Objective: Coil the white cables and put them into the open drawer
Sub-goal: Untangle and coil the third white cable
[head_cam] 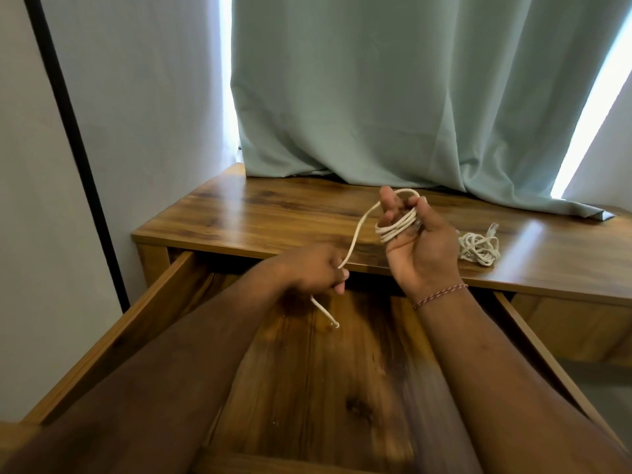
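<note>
While the right hand (419, 244) holds up a cable (396, 227) looped round its fingers, left hand (313, 270) pinching the loose tail above the drawer (164, 295), second coil (478, 249) on the desk (260, 206).

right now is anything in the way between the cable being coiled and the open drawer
Nothing visible. The right hand holds the coil just above the desk edge, and the left hand pinches the loose tail over the open drawer, whose visible floor is bare. The other cable bundle lies aside on the desktop.
</note>
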A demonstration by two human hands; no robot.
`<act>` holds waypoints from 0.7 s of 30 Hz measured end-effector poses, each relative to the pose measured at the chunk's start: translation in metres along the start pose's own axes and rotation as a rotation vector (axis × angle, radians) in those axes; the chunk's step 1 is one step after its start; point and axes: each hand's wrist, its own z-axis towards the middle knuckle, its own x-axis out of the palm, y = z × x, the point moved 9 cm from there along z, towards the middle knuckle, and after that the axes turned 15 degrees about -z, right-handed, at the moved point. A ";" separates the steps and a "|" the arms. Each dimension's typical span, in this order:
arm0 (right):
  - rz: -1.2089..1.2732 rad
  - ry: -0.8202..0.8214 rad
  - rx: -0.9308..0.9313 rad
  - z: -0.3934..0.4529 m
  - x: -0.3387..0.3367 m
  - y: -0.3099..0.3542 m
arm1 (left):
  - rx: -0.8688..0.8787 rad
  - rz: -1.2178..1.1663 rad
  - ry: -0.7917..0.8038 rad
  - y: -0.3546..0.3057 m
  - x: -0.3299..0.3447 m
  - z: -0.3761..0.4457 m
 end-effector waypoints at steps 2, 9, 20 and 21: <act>0.131 0.056 0.034 -0.006 0.015 -0.002 | -0.025 0.047 -0.024 0.012 0.002 0.004; 0.119 -0.177 -0.095 0.003 -0.012 0.007 | 0.057 -0.003 0.051 -0.006 0.009 0.001; -1.331 0.207 -0.415 -0.015 0.029 -0.021 | 0.247 -0.531 0.278 -0.033 -0.003 -0.025; -1.281 0.242 -0.350 -0.015 0.032 -0.027 | 0.233 -0.617 0.296 -0.030 -0.004 -0.026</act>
